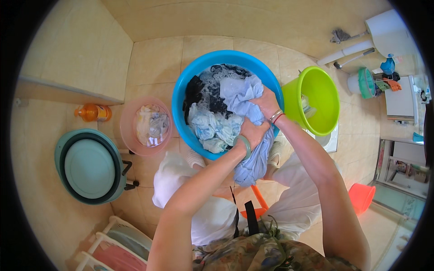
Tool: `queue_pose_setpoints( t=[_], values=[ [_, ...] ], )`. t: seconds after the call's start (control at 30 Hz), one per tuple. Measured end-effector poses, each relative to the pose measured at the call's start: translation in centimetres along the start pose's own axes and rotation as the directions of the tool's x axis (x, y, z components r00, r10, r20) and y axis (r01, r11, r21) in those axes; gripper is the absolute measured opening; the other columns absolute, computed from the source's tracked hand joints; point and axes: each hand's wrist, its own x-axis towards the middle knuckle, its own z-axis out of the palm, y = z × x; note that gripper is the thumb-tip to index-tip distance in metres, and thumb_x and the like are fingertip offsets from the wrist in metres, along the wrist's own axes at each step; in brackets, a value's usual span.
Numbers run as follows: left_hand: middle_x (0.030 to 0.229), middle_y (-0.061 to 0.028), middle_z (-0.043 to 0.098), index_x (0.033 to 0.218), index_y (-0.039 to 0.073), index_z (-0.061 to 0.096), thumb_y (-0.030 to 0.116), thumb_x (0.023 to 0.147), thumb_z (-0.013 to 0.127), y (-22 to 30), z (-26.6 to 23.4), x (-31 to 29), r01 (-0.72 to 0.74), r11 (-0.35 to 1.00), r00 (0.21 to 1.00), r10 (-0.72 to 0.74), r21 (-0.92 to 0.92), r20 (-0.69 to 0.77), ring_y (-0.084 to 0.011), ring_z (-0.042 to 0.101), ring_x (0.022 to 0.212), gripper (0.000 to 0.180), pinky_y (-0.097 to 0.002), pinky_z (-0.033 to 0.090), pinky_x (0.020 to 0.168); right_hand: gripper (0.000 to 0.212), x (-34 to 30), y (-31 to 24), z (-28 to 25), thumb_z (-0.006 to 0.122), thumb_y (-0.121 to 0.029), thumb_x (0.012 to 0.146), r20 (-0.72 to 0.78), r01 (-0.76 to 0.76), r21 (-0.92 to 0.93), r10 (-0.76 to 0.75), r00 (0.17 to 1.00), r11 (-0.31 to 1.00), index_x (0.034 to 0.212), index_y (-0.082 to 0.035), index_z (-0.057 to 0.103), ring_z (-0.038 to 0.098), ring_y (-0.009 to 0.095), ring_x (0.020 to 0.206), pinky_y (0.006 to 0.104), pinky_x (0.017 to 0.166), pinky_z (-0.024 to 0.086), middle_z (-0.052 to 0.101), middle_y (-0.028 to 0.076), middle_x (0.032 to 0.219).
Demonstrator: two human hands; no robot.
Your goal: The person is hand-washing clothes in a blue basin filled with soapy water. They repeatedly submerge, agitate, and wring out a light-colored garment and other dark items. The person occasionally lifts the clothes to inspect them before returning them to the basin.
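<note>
From my feed, both hands are bunched tight on a light blue garment (244,101) over the blue wash basin (190,86): left hand (253,132) low, right hand (266,103) higher. Its wet tail hangs over the near rim, with a green bucket (327,86) just right.

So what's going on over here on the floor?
A person is washing clothes by hand. Both hands grip a light blue garment over the rim of a blue basin full of soapy water and other laundry: the left hand holds it lower, the right hand higher. Its end hangs outside the basin. Nearby stand a green bucket, a pink bowl of clothes and an orange bottle.
</note>
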Motion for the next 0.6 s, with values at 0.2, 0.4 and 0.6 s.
queue_pose_setpoints(
  t=[0.2, 0.4, 0.6],
  values=[
    [0.114, -0.0143, 0.062, 0.122, 0.001, 0.051, 0.02, 0.08, 0.065, 1.3, -0.9, 0.2, 0.272, 0.722, 0.961, -0.169, -0.636, 0.22, -0.0215, 0.063, 0.098, 0.047, -0.0361, 0.05, 0.088, 0.047, -0.3, -0.8, 0.4, 0.069, -0.014, 0.072, -0.063, -0.063, -0.405, 0.041, 0.997, 0.912, 0.116, -0.005, 0.056, 0.055, 0.045, 0.1, 0.0472, 0.088, 0.047, 0.052, 0.023, 0.107],
    [0.125, -0.0066, 0.058, 0.131, 0.01, 0.049, 0.042, 0.089, 0.062, 5.6, -4.2, 1.0, 0.488, 0.285, 0.87, -0.084, -0.825, 0.486, -0.0205, 0.06, 0.106, 0.054, -0.0371, 0.049, 0.093, 0.045, 0.1, -2.6, -1.9, 0.062, -0.014, 0.076, 0.011, 0.048, -0.372, -0.047, 0.999, 0.927, 0.12, -0.006, 0.054, 0.053, 0.044, 0.105, 0.0462, 0.093, 0.044, 0.051, 0.026, 0.116],
    [0.126, -0.0059, 0.059, 0.134, 0.011, 0.049, 0.051, 0.091, 0.055, 6.9, -5.3, 1.1, 0.55, 0.309, 0.834, -0.146, -0.776, 0.533, -0.0218, 0.058, 0.112, 0.059, -0.0382, 0.046, 0.098, 0.072, -3.4, -7.4, -2.6, 0.065, -0.019, 0.075, 0.195, 0.232, -0.288, -0.181, 0.964, 0.929, 0.136, 0.005, 0.035, 0.048, 0.04, 0.115, 0.0429, 0.1, 0.038, 0.049, 0.028, 0.129]
  ],
)
